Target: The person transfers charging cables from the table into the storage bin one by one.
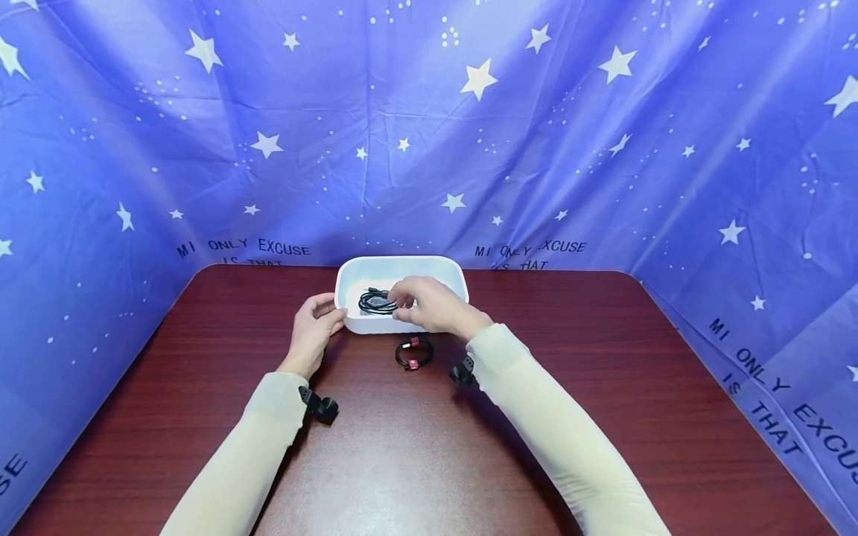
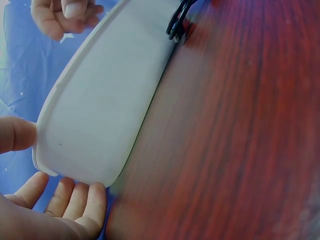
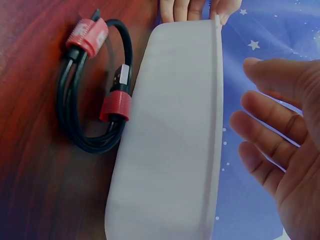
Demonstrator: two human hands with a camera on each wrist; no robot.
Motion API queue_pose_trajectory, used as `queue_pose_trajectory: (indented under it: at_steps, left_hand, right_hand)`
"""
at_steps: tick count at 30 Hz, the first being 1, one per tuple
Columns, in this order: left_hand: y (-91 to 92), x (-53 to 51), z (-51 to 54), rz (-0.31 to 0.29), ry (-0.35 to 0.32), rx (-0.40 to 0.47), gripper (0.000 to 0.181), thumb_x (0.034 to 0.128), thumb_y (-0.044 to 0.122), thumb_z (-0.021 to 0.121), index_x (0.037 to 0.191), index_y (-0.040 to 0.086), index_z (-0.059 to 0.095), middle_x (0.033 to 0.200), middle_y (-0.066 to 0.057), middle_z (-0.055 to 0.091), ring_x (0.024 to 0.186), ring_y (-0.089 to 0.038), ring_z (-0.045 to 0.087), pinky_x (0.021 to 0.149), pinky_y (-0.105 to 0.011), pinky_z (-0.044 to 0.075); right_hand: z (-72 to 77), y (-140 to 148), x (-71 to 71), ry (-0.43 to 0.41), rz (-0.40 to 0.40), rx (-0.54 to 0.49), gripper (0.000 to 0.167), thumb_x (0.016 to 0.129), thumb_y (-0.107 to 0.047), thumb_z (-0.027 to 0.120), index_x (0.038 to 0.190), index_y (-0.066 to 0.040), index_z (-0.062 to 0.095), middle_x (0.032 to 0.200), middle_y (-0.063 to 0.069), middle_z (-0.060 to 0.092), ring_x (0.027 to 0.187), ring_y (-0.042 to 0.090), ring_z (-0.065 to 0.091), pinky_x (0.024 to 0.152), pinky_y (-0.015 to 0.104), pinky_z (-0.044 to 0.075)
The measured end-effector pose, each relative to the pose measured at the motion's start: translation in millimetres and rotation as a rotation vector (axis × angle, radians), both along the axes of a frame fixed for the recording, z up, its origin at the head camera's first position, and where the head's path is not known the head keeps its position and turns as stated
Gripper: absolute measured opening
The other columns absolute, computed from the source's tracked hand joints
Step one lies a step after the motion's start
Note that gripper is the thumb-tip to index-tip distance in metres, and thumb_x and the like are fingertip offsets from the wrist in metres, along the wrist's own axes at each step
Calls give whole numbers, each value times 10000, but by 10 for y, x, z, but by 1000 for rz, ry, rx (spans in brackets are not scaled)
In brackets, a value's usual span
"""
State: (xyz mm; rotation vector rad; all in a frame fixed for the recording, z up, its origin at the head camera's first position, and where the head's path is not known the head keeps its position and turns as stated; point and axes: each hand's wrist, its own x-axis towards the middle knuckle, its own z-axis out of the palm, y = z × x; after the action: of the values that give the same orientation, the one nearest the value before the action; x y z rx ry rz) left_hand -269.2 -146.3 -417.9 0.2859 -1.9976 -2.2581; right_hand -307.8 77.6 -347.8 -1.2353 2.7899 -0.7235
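A white plastic bin [image 1: 402, 324] stands near the back of the table, with a coiled black cable [image 1: 377, 303] inside it. My left hand [image 1: 313, 333] holds the bin's left end, its thumb [image 2: 20, 134] at the rim and its fingers against the end wall. Over the bin's right part hovers my right hand [image 1: 429, 304]; in the right wrist view its fingers [image 3: 260, 120] are loosely bent with nothing between them. In front of the bin lies a coiled black USB cable [image 3: 70, 110] with red straps [image 3: 118, 105].
The dark red wood-grain table [image 1: 375, 447] ends at a blue star-printed curtain [image 1: 375, 112] behind and at both sides. Small black cameras [image 1: 320, 406] sit on both wrists.
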Motion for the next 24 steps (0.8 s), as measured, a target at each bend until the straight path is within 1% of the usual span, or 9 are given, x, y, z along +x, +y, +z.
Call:
queue_pose_trajectory:
  at_steps: [3, 7, 14, 20, 24]
  left_hand:
    - [0, 2, 4, 2, -2, 1, 476, 874, -16, 610, 1321, -38, 447, 1259, -236, 515, 857, -70, 593, 918, -357, 501]
    - [3, 4, 8, 3, -4, 2, 478, 875, -16, 609, 1323, -39, 444, 1260, -236, 514, 852, -68, 593, 925, -368, 497]
    - [9, -11, -6, -1, -3, 14, 486, 873, -27, 605, 1328, -43, 436, 1259, -231, 515, 877, -87, 592, 927, -369, 495]
    - [2, -13, -1, 0, 5, 20, 487, 872, -31, 603, 1328, -49, 433, 1262, -240, 512, 872, -82, 597, 919, -360, 501]
    - [0, -4, -1, 1, 1, 19, 490, 873, -27, 604, 1331, -50, 431, 1262, -242, 512, 863, -77, 597, 927, -368, 496]
  right_hand:
    - [-10, 19, 41, 5, 14, -26, 270, 857, -175, 705, 1100, -59, 681, 960, 20, 684, 868, 102, 606, 796, 284, 492]
    - [-5, 40, 106, 38, 19, -38, 273, 860, -180, 703, 1099, -50, 676, 992, 44, 686, 888, 115, 614, 815, 293, 494]
    - [-30, 102, 202, 74, 51, -97, 239, 842, -148, 712, 1058, -48, 683, 967, 76, 685, 870, 138, 613, 814, 322, 502]
    - [-62, 165, 271, 46, 68, -124, 235, 838, -126, 707, 1057, -41, 682, 890, 19, 671, 833, 110, 606, 814, 382, 517]
    - [-74, 217, 318, 40, 69, -118, 226, 858, -151, 694, 1061, -55, 670, 897, 6, 668, 861, 112, 605, 818, 376, 515]
